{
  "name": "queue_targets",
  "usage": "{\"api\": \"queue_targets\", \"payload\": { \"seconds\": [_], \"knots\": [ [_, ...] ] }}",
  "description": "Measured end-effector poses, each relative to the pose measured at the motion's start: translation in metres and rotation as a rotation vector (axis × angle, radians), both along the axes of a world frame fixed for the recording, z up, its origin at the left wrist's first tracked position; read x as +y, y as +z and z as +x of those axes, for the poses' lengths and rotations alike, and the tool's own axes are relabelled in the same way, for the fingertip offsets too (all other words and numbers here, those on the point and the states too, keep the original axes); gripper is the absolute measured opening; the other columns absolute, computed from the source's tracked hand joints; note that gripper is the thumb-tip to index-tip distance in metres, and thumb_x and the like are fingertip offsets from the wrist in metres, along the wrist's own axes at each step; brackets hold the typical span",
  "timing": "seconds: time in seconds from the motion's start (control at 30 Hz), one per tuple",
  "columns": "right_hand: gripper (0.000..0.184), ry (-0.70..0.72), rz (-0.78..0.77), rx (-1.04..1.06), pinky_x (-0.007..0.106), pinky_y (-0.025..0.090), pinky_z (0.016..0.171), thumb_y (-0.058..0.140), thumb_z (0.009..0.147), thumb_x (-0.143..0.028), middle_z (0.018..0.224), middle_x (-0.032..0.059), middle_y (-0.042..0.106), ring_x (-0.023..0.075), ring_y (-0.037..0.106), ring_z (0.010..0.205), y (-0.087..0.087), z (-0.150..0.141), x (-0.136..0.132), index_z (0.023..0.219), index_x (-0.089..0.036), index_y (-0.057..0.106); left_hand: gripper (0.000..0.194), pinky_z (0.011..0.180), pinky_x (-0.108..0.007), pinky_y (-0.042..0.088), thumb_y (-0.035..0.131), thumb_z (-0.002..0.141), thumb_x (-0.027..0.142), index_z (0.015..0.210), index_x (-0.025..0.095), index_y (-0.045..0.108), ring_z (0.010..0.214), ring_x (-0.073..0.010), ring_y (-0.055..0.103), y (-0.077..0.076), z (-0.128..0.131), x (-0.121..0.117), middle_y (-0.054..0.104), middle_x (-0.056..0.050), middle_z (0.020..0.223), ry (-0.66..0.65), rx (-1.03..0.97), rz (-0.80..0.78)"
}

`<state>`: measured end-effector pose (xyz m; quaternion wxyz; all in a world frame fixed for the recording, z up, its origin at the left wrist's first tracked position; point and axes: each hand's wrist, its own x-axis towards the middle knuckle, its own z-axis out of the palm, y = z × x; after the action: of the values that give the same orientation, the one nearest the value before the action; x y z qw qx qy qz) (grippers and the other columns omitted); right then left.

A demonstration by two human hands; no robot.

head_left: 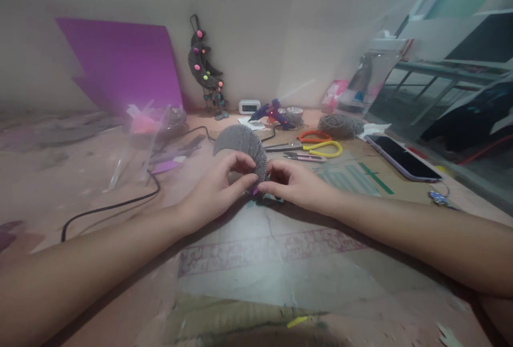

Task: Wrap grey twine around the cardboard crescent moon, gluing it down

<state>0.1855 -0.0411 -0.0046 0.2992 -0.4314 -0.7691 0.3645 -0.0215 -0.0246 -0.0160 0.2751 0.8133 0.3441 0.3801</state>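
Note:
A crescent shape wrapped in grey yarn (239, 139) stands tilted above the middle of the table. My left hand (222, 184) is closed on its lower part, with thumb and fingers pressed against the wrapped side. From the other side my right hand (296, 182) pinches the lower end, its thumb and fingertips almost meeting those of my left. A small purple spot (255, 191) shows between the thumbs. The tip of the crescent and the inner fingers of my right hand are partly hidden.
Behind lie orange-and-yellow-handled scissors (320, 147), thread snips (305, 157), a blue glue gun (272, 113), a grey yarn ball (340, 125) and a small clock (249, 107). A phone (404, 159) lies at right. A black cord (112, 208) crosses the left side; a finished-looking moon ornament (196, 63) hangs behind.

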Motion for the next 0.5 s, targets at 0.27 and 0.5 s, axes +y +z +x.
{"api": "queue_targets", "payload": {
  "seconds": [0.27,0.5],
  "knots": [
    [0.007,-0.044,0.261,-0.116,0.022,0.035,0.056,0.062,0.083,-0.025,0.066,-0.0033,0.052,0.0107,0.045,0.060,0.000,-0.001,-0.005,0.080,-0.019,0.058,0.020,0.071,-0.029,0.044,0.058,0.090,0.036,0.080,0.019,0.055,0.077,-0.0153,0.056,0.010,0.003,-0.006,0.061,0.000,0.080,0.050,0.086,0.050],
    [0.003,0.029,0.594,-0.201,0.022,0.038,0.060,0.059,0.083,-0.016,0.077,-0.0003,0.058,0.0112,0.049,0.066,-0.005,0.001,-0.006,0.085,-0.018,0.058,0.033,0.064,-0.026,0.042,0.054,0.089,0.047,0.073,0.018,0.053,0.069,-0.0144,0.056,0.012,0.004,-0.005,0.060,0.001,0.072,0.050,0.026,-0.178]
  ]
}}
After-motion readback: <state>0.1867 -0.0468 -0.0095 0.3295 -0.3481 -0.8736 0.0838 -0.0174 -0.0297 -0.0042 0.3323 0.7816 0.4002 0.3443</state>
